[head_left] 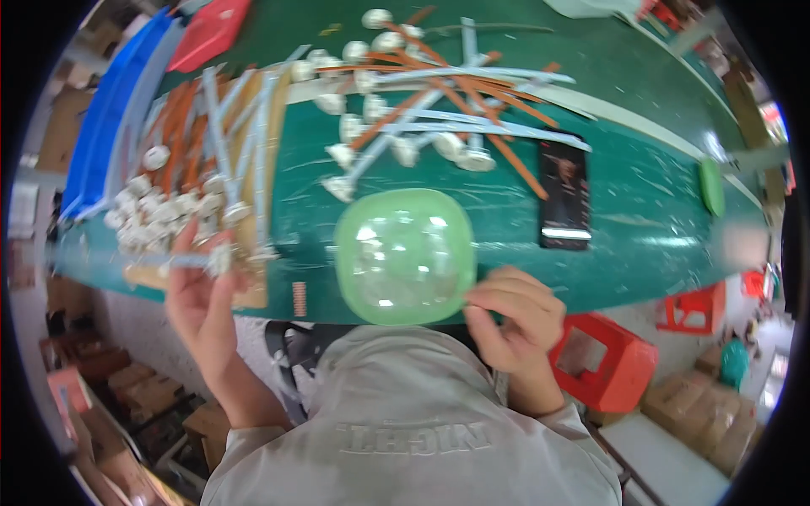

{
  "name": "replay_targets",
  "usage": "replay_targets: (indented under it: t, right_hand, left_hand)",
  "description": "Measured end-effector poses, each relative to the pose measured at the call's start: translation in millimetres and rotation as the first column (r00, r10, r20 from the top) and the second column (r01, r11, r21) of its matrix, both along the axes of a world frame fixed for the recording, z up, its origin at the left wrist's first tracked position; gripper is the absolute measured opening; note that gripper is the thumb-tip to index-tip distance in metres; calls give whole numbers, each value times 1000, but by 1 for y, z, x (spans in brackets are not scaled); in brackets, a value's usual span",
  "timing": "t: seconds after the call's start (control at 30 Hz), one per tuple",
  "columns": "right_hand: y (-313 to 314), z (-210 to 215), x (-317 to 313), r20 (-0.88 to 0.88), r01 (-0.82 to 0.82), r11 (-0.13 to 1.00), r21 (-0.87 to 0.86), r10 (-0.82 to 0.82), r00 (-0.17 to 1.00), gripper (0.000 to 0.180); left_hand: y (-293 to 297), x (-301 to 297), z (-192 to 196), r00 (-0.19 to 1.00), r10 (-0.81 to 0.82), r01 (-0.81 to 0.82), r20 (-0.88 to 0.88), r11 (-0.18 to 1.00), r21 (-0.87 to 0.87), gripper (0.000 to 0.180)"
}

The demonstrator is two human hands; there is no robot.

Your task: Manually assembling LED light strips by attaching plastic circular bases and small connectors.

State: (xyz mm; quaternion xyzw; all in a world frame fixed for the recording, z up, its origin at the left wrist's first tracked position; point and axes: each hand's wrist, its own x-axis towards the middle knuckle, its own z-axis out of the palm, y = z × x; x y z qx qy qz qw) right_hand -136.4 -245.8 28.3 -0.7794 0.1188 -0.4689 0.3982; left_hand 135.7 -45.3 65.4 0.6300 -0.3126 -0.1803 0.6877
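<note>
My left hand [201,295] is closed in a pinch on a pale blue strip with a white head [221,259], held level over the table's near left edge. Its strip points left and is blurred. At the right rim of a light green bowl [344,278], my right hand [516,319] has thumb and forefinger pinched; whatever is between them is too small to make out. Just beyond my left hand lies a heap of strips with white heads [156,211], in orange-brown and pale blue. A looser pile of similar strips [472,84] spreads beyond the bowl.
The table has a green cover [641,270]. A dark phone [564,198] lies right of the bowl. At the far left are a blue tray [114,114] and a red tray [209,35]. A green lid-like piece [711,187] sits far right. Red stools [620,363] stand below the edge.
</note>
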Motion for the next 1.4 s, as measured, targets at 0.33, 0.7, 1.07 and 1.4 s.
replay_targets:
  t: [0.33, 0.7, 1.07, 1.4]
  right_hand:
    - [-7, -2, 3, -56, 121, 992, 25, -120, 991, 16]
    - [-5, -7, 3, -110, 164, 984, 68, -156, 982, 15]
    - [-9, -20, -8, -156, 257, 964, 65, -244, 957, 12]
    - [-6, -19, -9, -136, 269, 962, -43, -273, 952, 7]
  left_hand:
    - [5, 32, 11, 694, 58, -526, 718, 723, 449, 55]
    - [-12, 42, 6, 560, 41, -717, 827, 524, 459, 49]
    - [-35, 46, -6, 403, -74, -749, 912, 547, 375, 50]
    - [-80, 23, 37, 375, -213, -442, 902, 814, 376, 25]
